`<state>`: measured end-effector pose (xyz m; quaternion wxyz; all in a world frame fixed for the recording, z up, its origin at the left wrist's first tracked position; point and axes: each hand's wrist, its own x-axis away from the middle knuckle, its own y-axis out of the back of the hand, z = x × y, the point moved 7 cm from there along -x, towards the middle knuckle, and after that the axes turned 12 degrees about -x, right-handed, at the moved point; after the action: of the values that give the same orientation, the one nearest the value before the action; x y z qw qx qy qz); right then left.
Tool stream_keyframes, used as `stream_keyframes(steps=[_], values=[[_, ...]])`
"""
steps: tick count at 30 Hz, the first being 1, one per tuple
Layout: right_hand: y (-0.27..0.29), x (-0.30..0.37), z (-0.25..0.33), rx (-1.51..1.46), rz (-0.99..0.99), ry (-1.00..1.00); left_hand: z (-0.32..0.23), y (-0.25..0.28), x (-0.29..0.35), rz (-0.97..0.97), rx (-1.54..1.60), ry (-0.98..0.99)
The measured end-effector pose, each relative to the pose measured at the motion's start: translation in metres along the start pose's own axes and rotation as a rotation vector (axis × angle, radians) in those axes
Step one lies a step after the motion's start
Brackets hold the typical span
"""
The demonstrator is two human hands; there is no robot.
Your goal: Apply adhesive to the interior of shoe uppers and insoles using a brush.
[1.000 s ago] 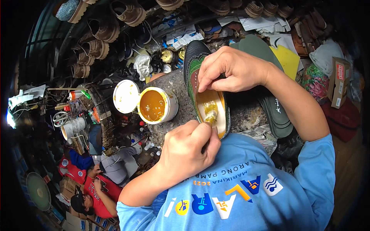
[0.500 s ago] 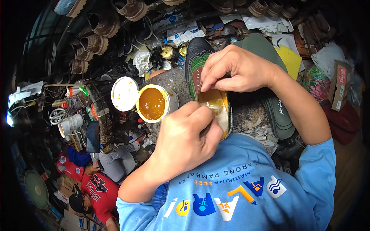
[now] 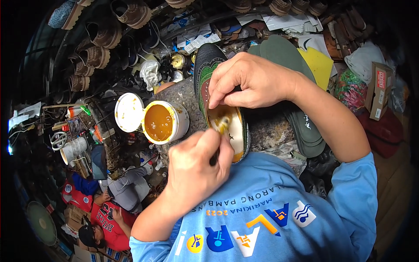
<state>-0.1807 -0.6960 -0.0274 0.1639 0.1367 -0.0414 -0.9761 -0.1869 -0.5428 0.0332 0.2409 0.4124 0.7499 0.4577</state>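
Note:
My left hand (image 3: 196,161) is closed round a small brush (image 3: 224,124) with yellowish, wet bristles. The bristles are inside the open shoe (image 3: 210,56), black at the toe with green and brown parts and a pale inside. With fingertips pinched together, my right hand (image 3: 251,83) holds the shoe's upper edge. To the left stands a white tub (image 3: 180,122) of amber glue-like liquid (image 3: 158,122), its round lid (image 3: 129,112) flipped back. Beside the shoe lies a stack of dark green sole-shaped pieces (image 3: 303,131).
Several brown shoes (image 3: 102,32) line racks at the upper left. Scissors (image 3: 58,140) and a white cup (image 3: 73,149) sit among tools at left. A co-worker in a red shirt (image 3: 114,218) is at the lower left. A cardboard box (image 3: 379,91) stands at right.
My left hand has drawn the brush down and left within the shoe. The view has shifted slightly, and my right hand keeps its grip on the shoe's edge.

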Motion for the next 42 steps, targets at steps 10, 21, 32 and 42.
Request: stream_keyframes(steps=[10, 21, 32, 42], values=[[0.001, 0.001, 0.005, 0.033, -0.018, 0.012, 0.028, 0.003, -0.023, 0.002, 0.140, 0.005], [0.000, -0.001, 0.004, 0.009, 0.013, -0.089, 0.035, -0.003, -0.026, 0.233, 0.312, -0.061], [0.003, 0.000, 0.002, 0.027, -0.021, -0.058, 0.025, 0.000, -0.023, 0.327, 0.298, -0.254], [0.002, -0.003, 0.004, -0.011, -0.024, 0.018, 0.016, -0.004, -0.038, 0.524, 0.326, -0.270]])
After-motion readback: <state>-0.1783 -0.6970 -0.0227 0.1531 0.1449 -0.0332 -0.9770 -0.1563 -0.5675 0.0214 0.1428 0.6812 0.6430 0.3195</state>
